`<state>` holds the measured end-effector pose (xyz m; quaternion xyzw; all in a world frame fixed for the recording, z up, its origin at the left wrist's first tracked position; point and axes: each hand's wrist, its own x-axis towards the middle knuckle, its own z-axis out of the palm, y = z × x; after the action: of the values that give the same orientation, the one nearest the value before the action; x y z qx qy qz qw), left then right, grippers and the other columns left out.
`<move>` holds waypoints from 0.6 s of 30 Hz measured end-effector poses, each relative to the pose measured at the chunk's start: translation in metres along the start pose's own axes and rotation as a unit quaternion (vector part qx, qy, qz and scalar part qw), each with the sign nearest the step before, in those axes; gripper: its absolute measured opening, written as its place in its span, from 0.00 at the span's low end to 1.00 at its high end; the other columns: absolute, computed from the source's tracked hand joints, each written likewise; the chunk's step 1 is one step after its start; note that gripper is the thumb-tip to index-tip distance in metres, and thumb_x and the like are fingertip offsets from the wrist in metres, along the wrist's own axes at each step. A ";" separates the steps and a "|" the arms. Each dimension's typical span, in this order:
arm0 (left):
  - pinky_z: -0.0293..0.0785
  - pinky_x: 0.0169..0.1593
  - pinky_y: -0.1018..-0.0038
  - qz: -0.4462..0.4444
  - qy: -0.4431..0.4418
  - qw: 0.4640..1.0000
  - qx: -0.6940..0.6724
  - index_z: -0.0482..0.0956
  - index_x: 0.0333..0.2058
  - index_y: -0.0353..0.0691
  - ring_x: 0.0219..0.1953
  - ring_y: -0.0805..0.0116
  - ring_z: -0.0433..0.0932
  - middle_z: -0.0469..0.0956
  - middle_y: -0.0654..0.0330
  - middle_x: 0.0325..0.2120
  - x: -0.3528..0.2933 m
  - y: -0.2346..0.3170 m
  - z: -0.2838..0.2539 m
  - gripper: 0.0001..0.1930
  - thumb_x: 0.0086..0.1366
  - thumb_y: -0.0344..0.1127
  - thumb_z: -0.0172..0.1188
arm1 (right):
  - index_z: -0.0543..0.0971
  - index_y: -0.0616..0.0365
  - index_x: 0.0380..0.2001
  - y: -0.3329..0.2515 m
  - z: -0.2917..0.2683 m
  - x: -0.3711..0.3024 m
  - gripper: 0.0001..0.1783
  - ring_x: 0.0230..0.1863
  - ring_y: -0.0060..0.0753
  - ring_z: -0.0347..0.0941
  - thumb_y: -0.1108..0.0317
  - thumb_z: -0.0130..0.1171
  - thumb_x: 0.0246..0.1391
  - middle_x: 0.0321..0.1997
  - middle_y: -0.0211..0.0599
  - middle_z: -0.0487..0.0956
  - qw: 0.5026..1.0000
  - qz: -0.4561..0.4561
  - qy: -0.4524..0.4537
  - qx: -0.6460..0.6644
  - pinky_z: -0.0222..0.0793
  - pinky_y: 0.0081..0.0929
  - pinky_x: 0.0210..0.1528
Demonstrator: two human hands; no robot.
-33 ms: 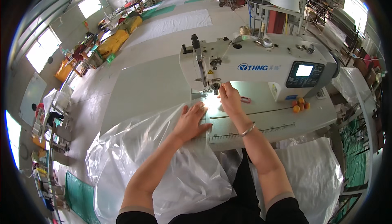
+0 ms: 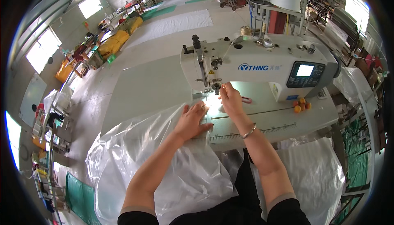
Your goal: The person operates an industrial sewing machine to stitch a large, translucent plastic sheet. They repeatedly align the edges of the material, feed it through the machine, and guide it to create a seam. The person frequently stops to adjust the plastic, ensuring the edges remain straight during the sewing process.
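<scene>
Two hands at work: left hand (image 2: 193, 120) spread flat to keep the clear plastic sheet (image 2: 172, 171) taut, right hand (image 2: 230, 99) apparently pinching thread at the sewing machine (image 2: 254, 63) needle, best guided steadily.

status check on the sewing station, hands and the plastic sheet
Left hand flat on the clear plastic sheet. Right hand up at the needle of the white sewing machine, fingers pinched. Small orange fruits lie off to the right, clear of the work.

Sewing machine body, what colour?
White sewing machine, with a dark control panel; clearest in the head view.
</scene>
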<state>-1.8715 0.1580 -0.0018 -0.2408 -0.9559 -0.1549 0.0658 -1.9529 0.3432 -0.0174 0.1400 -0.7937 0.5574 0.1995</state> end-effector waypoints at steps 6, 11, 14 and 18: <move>0.51 0.66 0.61 0.000 -0.001 1.000 -0.011 0.67 0.57 0.38 0.63 0.57 0.61 0.63 0.53 0.60 0.002 -0.021 0.003 0.31 0.62 0.54 0.57 | 0.76 0.57 0.36 -0.047 -0.035 -0.071 0.08 0.20 0.24 0.74 0.64 0.55 0.61 0.21 0.34 0.77 0.983 0.057 -0.110 0.139 0.67 0.22 0.22; 0.54 0.66 0.60 0.008 0.024 0.980 -0.197 0.66 0.59 0.38 0.66 0.50 0.56 0.58 0.48 0.63 -0.083 0.064 -0.034 0.32 0.59 0.45 0.64 | 0.71 0.64 0.51 -0.025 -0.105 -0.178 0.26 0.40 0.28 0.76 0.52 0.56 0.60 0.42 0.39 0.78 0.874 0.241 -0.231 0.352 0.72 0.25 0.40; 0.51 0.67 0.54 0.043 -0.043 0.952 -0.300 0.62 0.62 0.40 0.68 0.51 0.51 0.53 0.52 0.66 -0.197 0.135 -0.046 0.37 0.56 0.47 0.65 | 0.63 0.67 0.62 -0.013 -0.111 -0.238 0.54 0.63 0.35 0.64 0.32 0.60 0.45 0.62 0.42 0.68 0.765 0.242 -0.378 0.462 0.58 0.37 0.64; 0.49 0.66 0.48 -0.010 -0.196 0.980 0.042 0.58 0.64 0.41 0.68 0.55 0.53 0.57 0.56 0.64 -0.285 0.155 -0.022 0.38 0.55 0.41 0.62 | 0.70 0.59 0.57 -0.020 -0.085 -0.296 0.35 0.58 0.35 0.67 0.63 0.72 0.46 0.57 0.39 0.73 0.734 0.133 -0.622 0.240 0.62 0.34 0.62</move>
<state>-1.5460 0.1550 0.0028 -0.2534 -0.9584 -0.0647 -0.1141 -1.6697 0.4161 -0.1155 0.3915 -0.5913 0.5387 -0.4549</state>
